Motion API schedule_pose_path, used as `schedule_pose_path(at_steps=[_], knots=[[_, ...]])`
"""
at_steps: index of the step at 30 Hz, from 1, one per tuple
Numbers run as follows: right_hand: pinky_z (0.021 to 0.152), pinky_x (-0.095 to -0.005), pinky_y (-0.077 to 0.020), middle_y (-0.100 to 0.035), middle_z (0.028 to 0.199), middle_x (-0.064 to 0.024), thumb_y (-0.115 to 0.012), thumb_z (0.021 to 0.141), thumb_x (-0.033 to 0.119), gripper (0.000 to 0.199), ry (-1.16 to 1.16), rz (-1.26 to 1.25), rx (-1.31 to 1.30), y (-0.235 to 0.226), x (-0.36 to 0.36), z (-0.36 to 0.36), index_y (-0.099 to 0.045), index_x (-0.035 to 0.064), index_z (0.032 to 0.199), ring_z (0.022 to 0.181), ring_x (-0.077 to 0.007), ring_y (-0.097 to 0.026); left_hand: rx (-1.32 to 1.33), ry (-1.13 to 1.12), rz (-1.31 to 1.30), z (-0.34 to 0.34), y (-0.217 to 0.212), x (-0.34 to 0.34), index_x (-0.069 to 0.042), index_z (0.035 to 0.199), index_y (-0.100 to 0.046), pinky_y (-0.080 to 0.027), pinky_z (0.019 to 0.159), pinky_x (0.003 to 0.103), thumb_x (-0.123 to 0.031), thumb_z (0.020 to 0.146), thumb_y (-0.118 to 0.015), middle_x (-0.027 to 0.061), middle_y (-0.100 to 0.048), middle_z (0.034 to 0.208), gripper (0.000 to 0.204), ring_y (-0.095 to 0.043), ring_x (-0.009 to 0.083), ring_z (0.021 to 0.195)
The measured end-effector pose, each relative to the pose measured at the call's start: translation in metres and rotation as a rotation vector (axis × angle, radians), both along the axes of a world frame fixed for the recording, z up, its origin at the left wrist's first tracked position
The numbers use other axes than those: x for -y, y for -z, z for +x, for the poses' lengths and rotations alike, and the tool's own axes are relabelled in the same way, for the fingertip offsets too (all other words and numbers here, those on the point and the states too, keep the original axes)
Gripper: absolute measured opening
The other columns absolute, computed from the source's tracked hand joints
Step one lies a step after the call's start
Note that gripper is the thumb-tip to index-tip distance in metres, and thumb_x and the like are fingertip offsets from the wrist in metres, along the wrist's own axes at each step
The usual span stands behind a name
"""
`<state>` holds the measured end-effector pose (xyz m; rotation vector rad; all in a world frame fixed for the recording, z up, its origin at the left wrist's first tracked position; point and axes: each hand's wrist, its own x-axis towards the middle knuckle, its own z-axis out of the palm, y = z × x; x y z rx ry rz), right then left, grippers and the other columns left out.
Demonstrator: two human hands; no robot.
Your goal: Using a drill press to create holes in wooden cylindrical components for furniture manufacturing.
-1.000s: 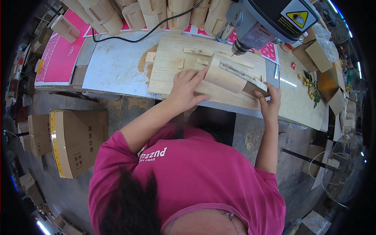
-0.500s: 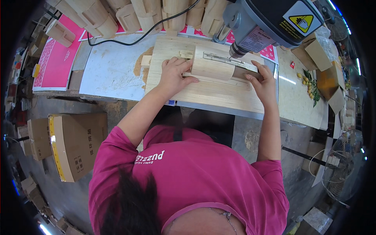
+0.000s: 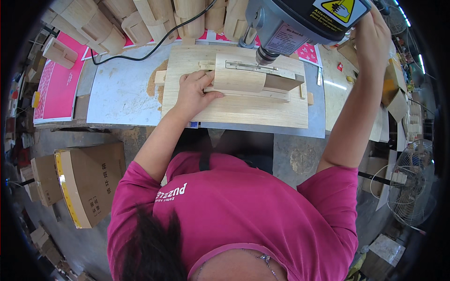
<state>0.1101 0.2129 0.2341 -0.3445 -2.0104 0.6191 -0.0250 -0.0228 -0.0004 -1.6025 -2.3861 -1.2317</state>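
Observation:
My left hand [image 3: 193, 93] is closed on the left end of a rounded, pale wooden block [image 3: 238, 80], thumb resting along its lower edge. A slotted metal plate [image 3: 253, 67] lies along the top of the block, and a flat-sided part [image 3: 283, 82] extends from its right end. Wooden strips border the block on a flat wooden board [image 3: 234, 111]. The chuck [image 3: 266, 56] of a grey and black bench drill [image 3: 286, 36] hangs just over the plate. My right hand [image 3: 373, 40] is raised at the drill's right side; its fingertips and anything they touch are hidden.
Several hollowed wooden cylinders [image 3: 192, 21] stand along the back, with a black cable [image 3: 159, 45] in front. Sawdust [image 3: 158, 79] lies left of the board. Cardboard boxes [image 3: 91, 180] sit on the floor at left; a caged fan [image 3: 410, 182] stands at right.
My right hand has let go of the block's right end and risen to the drill's right side. The left hand keeps its hold. The whole view has shifted slightly.

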Motion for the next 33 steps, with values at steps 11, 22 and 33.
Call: schedule_pose_path(at_steps=[11,22,33], knots=[[0.052,-0.0234,-0.0381,-0.053,0.062,-0.0071,-0.049,0.086,0.004,0.016,0.167,0.087,-0.053,0.098,0.081,0.056,-0.062,-0.0033,0.092,0.054,-0.0119,-0.050,-0.035,0.002,-0.041,-0.001,0.000,0.003,-0.011,0.106,-0.061,-0.030,0.074,0.033,-0.029,0.058,-0.076,0.0008,-0.054,0.077,0.053,-0.052,0.0189,0.076],[0.056,-0.0281,-0.0404,-0.056,0.074,-0.0103,-0.051,0.081,-0.001,0.020,0.083,0.217,-0.104,0.159,0.061,0.049,-0.060,-0.0029,0.098,0.063,-0.0186,-0.052,-0.033,0.007,0.019,-0.001,0.005,-0.001,-0.012,0.098,-0.063,-0.031,0.075,0.034,-0.029,0.058,-0.076,0.0009,-0.054,0.075,0.045,-0.052,0.0200,0.075],[0.064,-0.0289,-0.0444,-0.064,0.082,-0.0138,-0.047,0.085,0.020,0.029,0.057,0.115,0.247,-0.012,-0.029,-0.007,-0.061,-0.0047,0.085,0.074,-0.0199,-0.058,-0.061,0.025,0.023,0.026,-0.001,-0.034,-0.014,0.105,-0.061,-0.029,0.069,0.035,-0.034,0.059,-0.074,-0.0016,-0.053,0.073,0.052,-0.053,0.0174,0.076]])
